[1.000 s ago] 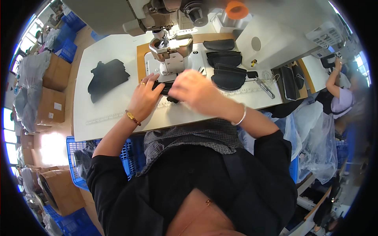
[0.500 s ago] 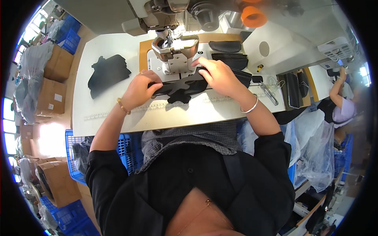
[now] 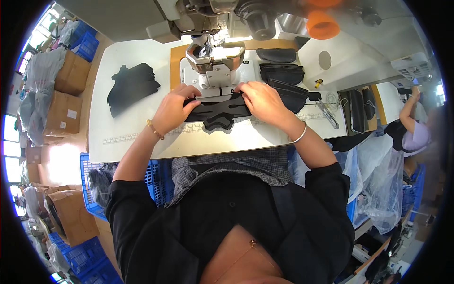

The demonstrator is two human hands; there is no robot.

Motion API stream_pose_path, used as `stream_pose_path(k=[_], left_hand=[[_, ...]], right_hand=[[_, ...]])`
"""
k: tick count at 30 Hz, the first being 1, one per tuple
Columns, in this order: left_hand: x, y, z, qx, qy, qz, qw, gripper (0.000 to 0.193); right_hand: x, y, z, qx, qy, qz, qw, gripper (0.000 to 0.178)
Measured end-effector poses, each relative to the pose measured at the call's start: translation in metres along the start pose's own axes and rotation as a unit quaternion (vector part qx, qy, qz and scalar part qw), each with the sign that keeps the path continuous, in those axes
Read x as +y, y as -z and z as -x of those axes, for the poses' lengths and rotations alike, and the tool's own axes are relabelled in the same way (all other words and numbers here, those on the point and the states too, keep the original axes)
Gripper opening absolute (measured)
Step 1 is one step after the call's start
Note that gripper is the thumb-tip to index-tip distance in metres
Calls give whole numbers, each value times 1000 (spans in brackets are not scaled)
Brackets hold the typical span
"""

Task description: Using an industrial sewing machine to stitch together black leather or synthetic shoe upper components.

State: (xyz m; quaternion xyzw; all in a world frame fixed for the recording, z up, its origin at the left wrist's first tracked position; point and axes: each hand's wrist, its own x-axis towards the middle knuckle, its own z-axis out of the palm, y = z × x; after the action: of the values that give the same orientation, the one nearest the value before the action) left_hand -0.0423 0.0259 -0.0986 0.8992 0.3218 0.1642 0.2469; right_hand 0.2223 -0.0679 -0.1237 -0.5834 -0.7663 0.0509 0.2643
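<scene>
Black cut pieces (image 3: 219,121) of leather-like material lie layered on the white sewing table in front of the machine head. My left hand (image 3: 174,108) grips their left end between thumb and fingers. At the right end my right hand (image 3: 263,101) pinches the upper edge. Just beyond my fingers is the sewing machine's presser area (image 3: 218,75), and the pieces lie on the near side of it. A stack of black pieces (image 3: 133,87) rests to the left of my left hand. Folded black pieces (image 3: 282,73) are piled beyond my right hand.
A ruler scale (image 3: 127,138) runs along the table (image 3: 156,150). Thread snips (image 3: 327,113) lie at the right. An orange cone (image 3: 323,25) sits above. A blue crate (image 3: 87,177) stands below the left side; cardboard boxes (image 3: 64,113) are farther left. Another person (image 3: 416,132) works at far right.
Both hands have drawn the black pieces slightly toward me, away from the machine. The pieces now lie flatter, with layered edges showing. The whole view has shifted slightly.
</scene>
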Motion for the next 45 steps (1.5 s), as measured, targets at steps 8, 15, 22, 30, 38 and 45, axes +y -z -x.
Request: stream_pose_path(k=[8,15,22,30,38,45], left_hand=[[11,1,10,29,-185,-192,963,29],[7,7,4,13,-128,-116,985,26],[14,8,8,77,-182,-126,972,27],[19,-22,21,91,-128,-224,962,31],[14,-2,6,56,-128,-136,981,13],[37,-6,6,90,-158,-274,944,20]], right_hand=[[-25,20,-4,14,-26,-105,994,16],[-45,38,-16,62,-37,-318,945,20],[-14,15,4,39,-21,-127,991,21],[-7,29,49,126,-40,91,987,36],[10,48,89,92,-144,110,979,45],[12,43,90,99,-140,118,978,37]])
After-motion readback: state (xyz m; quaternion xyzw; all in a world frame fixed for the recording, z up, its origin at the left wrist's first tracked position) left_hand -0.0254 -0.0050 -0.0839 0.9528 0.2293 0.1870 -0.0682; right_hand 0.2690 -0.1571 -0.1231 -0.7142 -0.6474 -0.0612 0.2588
